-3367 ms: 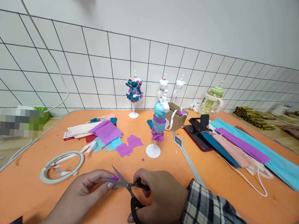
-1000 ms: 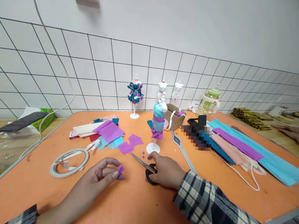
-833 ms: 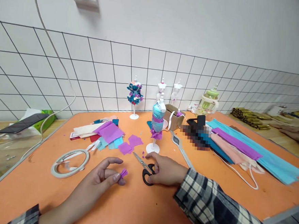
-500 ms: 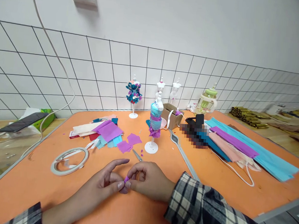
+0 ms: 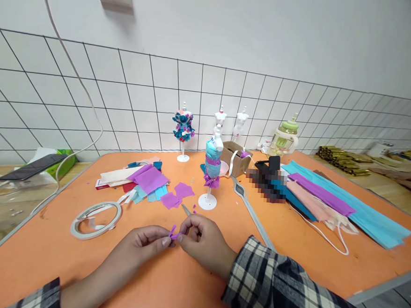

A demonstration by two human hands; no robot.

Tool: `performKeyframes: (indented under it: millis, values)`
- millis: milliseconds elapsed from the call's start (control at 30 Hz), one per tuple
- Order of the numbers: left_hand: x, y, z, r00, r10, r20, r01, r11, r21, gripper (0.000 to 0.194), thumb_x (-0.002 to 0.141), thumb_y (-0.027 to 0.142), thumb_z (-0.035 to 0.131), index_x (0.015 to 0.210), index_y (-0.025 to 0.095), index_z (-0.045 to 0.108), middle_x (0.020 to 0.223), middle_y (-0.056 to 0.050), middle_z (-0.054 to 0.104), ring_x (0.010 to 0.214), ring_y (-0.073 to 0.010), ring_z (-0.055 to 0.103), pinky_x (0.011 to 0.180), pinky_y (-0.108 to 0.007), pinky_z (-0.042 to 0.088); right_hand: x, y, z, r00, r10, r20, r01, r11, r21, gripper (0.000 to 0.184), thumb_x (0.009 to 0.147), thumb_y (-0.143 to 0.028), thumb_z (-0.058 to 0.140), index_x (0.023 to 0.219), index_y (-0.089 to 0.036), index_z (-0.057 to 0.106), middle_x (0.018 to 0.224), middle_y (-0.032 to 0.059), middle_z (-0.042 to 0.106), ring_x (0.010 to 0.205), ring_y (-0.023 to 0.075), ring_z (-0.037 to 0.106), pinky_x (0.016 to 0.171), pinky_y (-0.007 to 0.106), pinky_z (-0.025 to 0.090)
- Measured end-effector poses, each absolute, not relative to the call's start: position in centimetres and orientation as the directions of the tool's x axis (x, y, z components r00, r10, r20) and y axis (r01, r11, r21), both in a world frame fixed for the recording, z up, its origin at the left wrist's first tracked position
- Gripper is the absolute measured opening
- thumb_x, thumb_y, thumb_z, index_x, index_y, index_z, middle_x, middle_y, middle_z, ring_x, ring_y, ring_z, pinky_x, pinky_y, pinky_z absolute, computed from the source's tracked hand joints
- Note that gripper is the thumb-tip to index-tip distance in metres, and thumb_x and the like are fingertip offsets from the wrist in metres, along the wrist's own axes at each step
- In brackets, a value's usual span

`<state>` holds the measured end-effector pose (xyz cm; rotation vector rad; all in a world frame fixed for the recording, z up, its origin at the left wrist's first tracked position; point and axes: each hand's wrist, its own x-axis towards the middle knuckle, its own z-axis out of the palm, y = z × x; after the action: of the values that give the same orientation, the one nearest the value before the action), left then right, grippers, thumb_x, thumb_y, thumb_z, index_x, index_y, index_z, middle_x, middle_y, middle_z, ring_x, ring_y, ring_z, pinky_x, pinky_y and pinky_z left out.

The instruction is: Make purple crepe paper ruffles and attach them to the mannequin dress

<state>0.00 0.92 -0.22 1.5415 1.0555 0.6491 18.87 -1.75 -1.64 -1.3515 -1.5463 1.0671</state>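
Observation:
Over the orange table [image 5: 140, 285], my left hand [image 5: 150, 244] pinches a small gathered piece of purple crepe paper [image 5: 173, 233] between thumb and fingers. My right hand [image 5: 202, 243] has thumb and forefinger closed on the other side of the same piece. Just beyond my right hand lie the scissors [image 5: 186, 210]; only a blade tip shows, the rest is hidden behind the hand. Behind them stands a small white mannequin [image 5: 207, 202] wrapped in light blue and purple crepe paper. Cut purple squares [image 5: 171, 200] lie to its left.
A roll of double-sided tape [image 5: 76, 232] lies at left, near piled paper scraps [image 5: 149, 179]. At the back are a decorated mannequin [image 5: 183, 126], a cardboard box [image 5: 242, 165] and a bottle [image 5: 284, 140]. Long crepe strips [image 5: 379, 227] cover the right side. Another person's hand [image 5: 401, 179] shows at far right.
My right hand has put the scissors down on the table and moved left to the purple paper. My left hand keeps its hold, and the gathered piece is now being spread between both hands.

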Motion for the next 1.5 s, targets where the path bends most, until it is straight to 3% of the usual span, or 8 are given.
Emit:
performKeyframes:
  millis: [133, 300, 600, 800, 1000, 1167, 1367, 1500]
  values:
    - [0.0, 0.9, 0.0, 0.488, 0.863, -0.129, 0.288, -0.019, 0.957, 0.025, 0.077, 0.045, 0.068, 0.075, 0.021, 0.077, 0.08, -0.004, 0.077, 0.08, -0.0226, 0.068, 0.077, -0.03, 0.052, 19.1, -1.8, -1.5, -0.116, 0.991, 0.067, 0.239, 0.093, -0.967, 0.028, 0.074, -0.024, 0.067, 0.101, -0.019, 0.062, 0.093, -0.0024, 0.061, 0.052, 0.0051, 0.04, 0.051, 0.02, 0.034]
    - [-0.1, 0.9, -0.3, 0.489, 0.863, -0.125, 0.3, -0.033, 0.953, 0.023, 0.077, 0.043, 0.069, 0.076, 0.022, 0.078, 0.081, -0.004, 0.077, 0.081, -0.0221, 0.068, 0.077, -0.028, 0.052, 18.8, -1.8, -0.8, -0.058, 0.996, 0.064, 0.267, 0.078, -0.961, 0.007, 0.072, -0.022, 0.068, 0.074, -0.015, 0.066, 0.066, -0.0047, 0.047, 0.052, 0.007, 0.035, 0.05, 0.021, 0.029]
    - [0.0, 0.9, -0.5, 0.456, 0.886, -0.088, 0.242, -0.028, 0.97, 0.037, 0.076, 0.045, 0.071, 0.109, 0.027, 0.073, 0.116, -0.006, 0.074, 0.11, -0.0273, 0.066, 0.094, -0.035, 0.052, 18.9, -1.5, -2.2, -0.075, 0.996, 0.036, 0.214, 0.052, -0.975, 0.005, 0.075, -0.021, 0.064, 0.076, -0.017, 0.067, 0.047, -0.0097, 0.03, 0.044, 0.0075, 0.029, 0.043, 0.021, 0.02]
    - [-0.1, 1.0, -0.7, 0.406, 0.914, -0.016, 0.345, -0.137, 0.929, 0.021, 0.076, 0.044, 0.07, 0.079, 0.024, 0.077, 0.085, -0.003, 0.077, 0.085, -0.0234, 0.069, 0.08, -0.03, 0.054, 18.6, -1.7, -2.0, -0.056, 0.987, 0.153, 0.292, 0.163, -0.943, 0.006, 0.073, -0.024, 0.067, 0.074, -0.018, 0.069, 0.054, -0.0071, 0.04, 0.049, 0.0075, 0.036, 0.047, 0.02, 0.028]
    - [-0.4, 0.9, -0.6, 0.338, 0.94, -0.038, 0.271, -0.058, 0.961, 0.025, 0.076, 0.047, 0.07, 0.08, 0.023, 0.074, 0.081, -0.002, 0.076, 0.081, -0.0205, 0.068, 0.078, -0.027, 0.052, 18.5, -1.7, -2.3, -0.069, 0.997, 0.039, 0.28, 0.057, -0.958, 0.004, 0.075, -0.022, 0.066, 0.073, -0.018, 0.065, 0.048, -0.0084, 0.038, 0.046, 0.0078, 0.035, 0.046, 0.02, 0.027]
    - [-0.3, 0.9, -0.6, 0.387, 0.92, -0.065, 0.26, -0.042, 0.965, 0.026, 0.076, 0.047, 0.069, 0.08, 0.022, 0.073, 0.08, -0.002, 0.074, 0.08, -0.02, 0.066, 0.076, -0.026, 0.051, 18.8, -1.8, -2.1, -0.081, 0.991, 0.105, 0.23, 0.121, -0.966, 0.016, 0.078, -0.023, 0.062, 0.093, -0.019, 0.064, 0.067, -0.0056, 0.055, 0.049, 0.007, 0.041, 0.048, 0.02, 0.033]
    - [-0.1, 0.9, -0.5, 0.399, 0.913, -0.08, 0.285, -0.04, 0.958, 0.024, 0.076, 0.046, 0.069, 0.076, 0.022, 0.072, 0.077, -0.001, 0.072, 0.077, -0.0193, 0.064, 0.075, -0.026, 0.05, 18.6, -2.0, -1.6, -0.046, 0.988, 0.147, 0.394, 0.153, -0.906, 0.012, 0.072, -0.027, 0.071, 0.068, -0.018, 0.063, 0.061, -0.0054, 0.048, 0.051, 0.0071, 0.037, 0.05, 0.021, 0.028]
    - [-0.1, 0.8, -0.7, 0.404, 0.911, -0.079, 0.3, -0.051, 0.953, 0.025, 0.076, 0.046, 0.068, 0.075, 0.021, 0.071, 0.076, -0.001, 0.071, 0.077, -0.0197, 0.063, 0.074, -0.028, 0.049, 18.8, -2.2, -1.4, -0.111, 0.99, 0.089, 0.385, 0.125, -0.915, 0.015, 0.076, -0.032, 0.068, 0.082, -0.019, 0.064, 0.069, -0.0048, 0.058, 0.051, 0.0069, 0.041, 0.051, 0.02, 0.032]
